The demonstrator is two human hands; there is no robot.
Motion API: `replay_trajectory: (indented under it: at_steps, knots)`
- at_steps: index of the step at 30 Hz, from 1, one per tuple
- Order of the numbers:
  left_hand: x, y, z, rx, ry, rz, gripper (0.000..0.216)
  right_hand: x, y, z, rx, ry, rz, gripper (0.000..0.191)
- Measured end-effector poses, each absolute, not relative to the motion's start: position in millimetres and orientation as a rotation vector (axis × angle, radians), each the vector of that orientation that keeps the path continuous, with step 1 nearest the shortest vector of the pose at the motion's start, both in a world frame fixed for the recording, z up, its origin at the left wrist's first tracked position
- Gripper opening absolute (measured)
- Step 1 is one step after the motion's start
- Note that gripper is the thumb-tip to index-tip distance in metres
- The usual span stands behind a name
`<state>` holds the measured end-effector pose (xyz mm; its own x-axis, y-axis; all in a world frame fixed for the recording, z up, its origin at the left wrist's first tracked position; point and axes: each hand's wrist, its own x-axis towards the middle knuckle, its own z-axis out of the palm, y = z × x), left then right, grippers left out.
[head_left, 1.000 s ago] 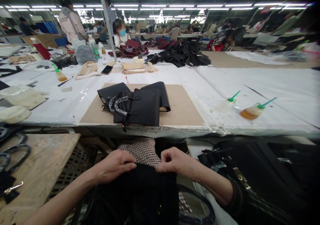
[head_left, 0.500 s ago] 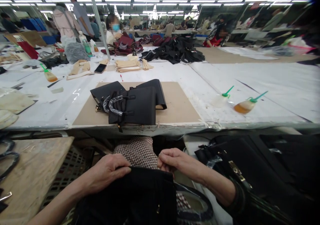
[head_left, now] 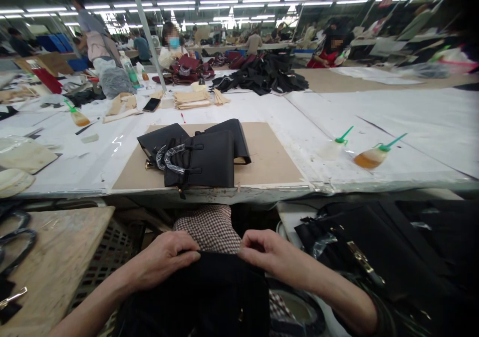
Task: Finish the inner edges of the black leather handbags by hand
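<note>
A black handbag (head_left: 202,297) lies in my lap, with its upper edge toward the table. My left hand (head_left: 170,254) pinches that edge at the left, thumb on the near side. At the right end of the same edge, my right hand (head_left: 267,249) has its thumb and forefinger pressed together on the fabric. A plastic-wrapped handle (head_left: 299,322) curves out at the bag's lower right. Brown checked cloth (head_left: 207,224) covers my lap beyond the bag. The bag's lower part is dark and hard to make out.
Black handbags (head_left: 209,160) lie on a brown board (head_left: 269,152) on the white table (head_left: 284,115). Glue bottles (head_left: 370,158) stand to the right. More black bags (head_left: 374,247) are beside my right arm; a wooden board (head_left: 63,247) is at left. Co-workers stand and sit beyond.
My right hand has shifted from beyond the bag's right corner onto its upper edge, fingers now curled over it. My left hand keeps its hold. The view has moved slightly.
</note>
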<state>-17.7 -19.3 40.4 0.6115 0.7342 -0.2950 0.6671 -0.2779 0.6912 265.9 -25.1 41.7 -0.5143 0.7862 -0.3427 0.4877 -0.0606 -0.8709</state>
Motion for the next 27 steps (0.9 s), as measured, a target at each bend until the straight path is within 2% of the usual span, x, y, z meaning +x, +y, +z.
replay_trajectory:
  at_steps: [6, 10, 14, 17, 19, 22, 23, 27]
  knots:
    - [-20.4, -19.9, 40.6, 2.045, 1.064, 0.16, 0.024, 288.7, -24.0, 61.1, -1.255, -2.037, 1.69, 0.022]
    - [-17.6, -19.4, 40.5, 2.038, 1.046, 0.187, 0.025, 276.1, -6.3, 71.7, -1.111, -2.203, 1.682, 0.031]
    - [-13.0, -20.7, 42.0, 1.972, 1.078, 0.208, 0.022, 224.6, 10.5, 56.0, -0.914, -2.492, 1.61, 0.036]
    - [-20.2, -22.7, 42.1, 1.859, 1.164, 0.223, 0.022, 189.9, 19.4, 39.4, -0.798, -2.693, 1.498, 0.03]
    - [-33.3, -24.8, 42.0, 1.757, 1.248, 0.223, 0.027, 179.6, 23.8, 34.4, -0.774, -2.753, 1.442, 0.028]
    - [-58.9, -30.7, 42.1, 1.625, 1.319, 0.164, 0.055, 182.0, 29.8, 35.6, -0.799, -2.786, 1.412, 0.024]
    - [-66.4, -33.3, 41.9, 1.574, 1.307, 0.141, 0.059, 185.3, 31.9, 36.6, -0.802, -2.777, 1.421, 0.025]
    - [-78.8, -42.3, 38.9, 1.315, 1.152, 0.162, 0.046, 198.4, 41.5, 35.9, -0.733, -2.691, 1.517, 0.037]
